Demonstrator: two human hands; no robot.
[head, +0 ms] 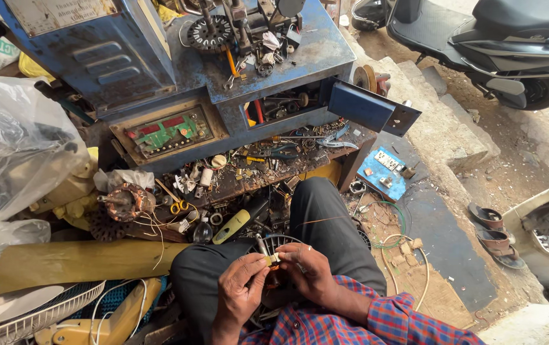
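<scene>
Stator core [274, 246], round and slotted, rests on the person's lap, steadied there so both hands can work its top edge. Blue machine [179, 70] with a display panel stands behind on the cluttered table [236, 182]. Left hand [241, 291] and right hand [306, 269] meet over the core, fingers pinched narrow on a small pale strip [272, 259]. Yellow-handled tool [236, 223] lies near.

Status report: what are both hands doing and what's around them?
Left hand and right hand pinch a small yellowish piece. Round slotted motor core sits beneath on lap. Nothing between the hands.
</scene>
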